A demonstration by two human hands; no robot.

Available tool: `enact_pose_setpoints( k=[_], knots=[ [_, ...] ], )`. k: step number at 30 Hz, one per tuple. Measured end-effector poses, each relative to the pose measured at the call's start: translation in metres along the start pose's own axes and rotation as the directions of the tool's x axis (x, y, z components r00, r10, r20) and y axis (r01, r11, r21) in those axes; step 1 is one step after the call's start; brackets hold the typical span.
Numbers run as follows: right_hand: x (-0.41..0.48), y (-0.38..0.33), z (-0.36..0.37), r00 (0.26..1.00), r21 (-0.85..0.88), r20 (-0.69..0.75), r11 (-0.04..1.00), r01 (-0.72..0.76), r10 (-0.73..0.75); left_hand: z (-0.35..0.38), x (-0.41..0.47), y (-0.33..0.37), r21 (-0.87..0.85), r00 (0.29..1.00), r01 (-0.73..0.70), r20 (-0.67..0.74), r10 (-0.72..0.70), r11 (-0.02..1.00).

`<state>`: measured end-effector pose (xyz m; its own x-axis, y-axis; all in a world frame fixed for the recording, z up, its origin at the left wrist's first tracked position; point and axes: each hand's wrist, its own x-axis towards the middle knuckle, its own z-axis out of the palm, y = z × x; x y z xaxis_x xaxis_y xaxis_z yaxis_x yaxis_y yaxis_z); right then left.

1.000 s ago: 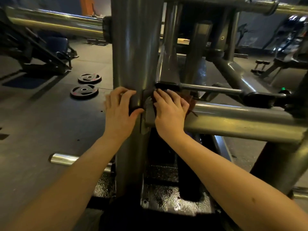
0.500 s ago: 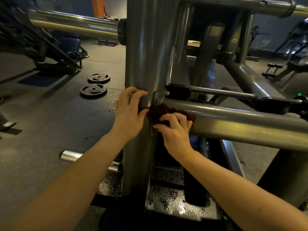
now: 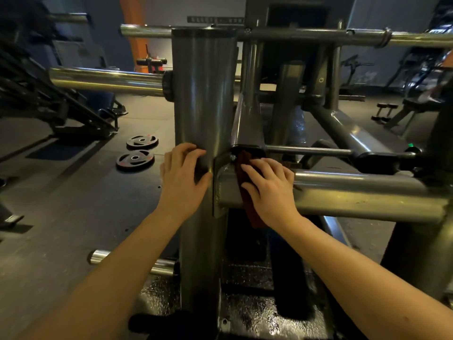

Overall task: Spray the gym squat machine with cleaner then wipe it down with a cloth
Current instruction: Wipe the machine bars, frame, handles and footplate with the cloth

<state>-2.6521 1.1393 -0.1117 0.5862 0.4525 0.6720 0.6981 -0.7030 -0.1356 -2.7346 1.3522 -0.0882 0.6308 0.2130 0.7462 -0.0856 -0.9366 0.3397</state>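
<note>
The thick grey steel upright post (image 3: pixel 203 94) shines glossy and smooth; the dark red cloth (image 3: pixel 245 173) looks soft and matt; the black floor (image 3: pixel 73 204) is dull, finely textured.

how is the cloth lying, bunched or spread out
Spread and draped: the cloth lies flat over the horizontal bar under the right hand, one end hanging below.
</note>
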Motion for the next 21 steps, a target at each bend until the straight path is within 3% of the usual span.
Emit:
enact_pose_setpoints(
  k=[4, 9, 11, 15, 21],
  knots=[
    [-0.002, 0.033, -0.011, 0.983, -0.111, -0.068, 0.977, -0.180, 0.173, 0.003, 0.015, 0.010, -0.004, 0.998, 0.045, -0.048, -0.045, 0.999],
    [0.013, 0.035, -0.013, 0.875, -0.071, -0.088, 0.873, -0.482, 0.476, 0.007, 0.019, 0.010, 0.015, 0.996, 0.069, -0.053, -0.068, 0.997],
    [0.021, 0.011, -0.007, 0.897, -0.062, -0.028, 0.894, -0.443, 0.442, 0.008, 0.021, 0.007, 0.009, 0.997, 0.069, -0.044, -0.068, 0.998],
    [0.026, -0.022, 0.002, 0.964, -0.037, 0.166, 0.978, -0.206, 0.210, 0.007, 0.022, 0.007, 0.034, 0.998, 0.062, -0.034, -0.061, 0.997],
    [0.021, 0.010, -0.016, 0.997, 0.272, 0.069, 0.962, -0.036, 0.017, 0.004, 0.018, 0.009, 0.013, 0.998, 0.047, -0.047, -0.047, 0.999]
  ],
)
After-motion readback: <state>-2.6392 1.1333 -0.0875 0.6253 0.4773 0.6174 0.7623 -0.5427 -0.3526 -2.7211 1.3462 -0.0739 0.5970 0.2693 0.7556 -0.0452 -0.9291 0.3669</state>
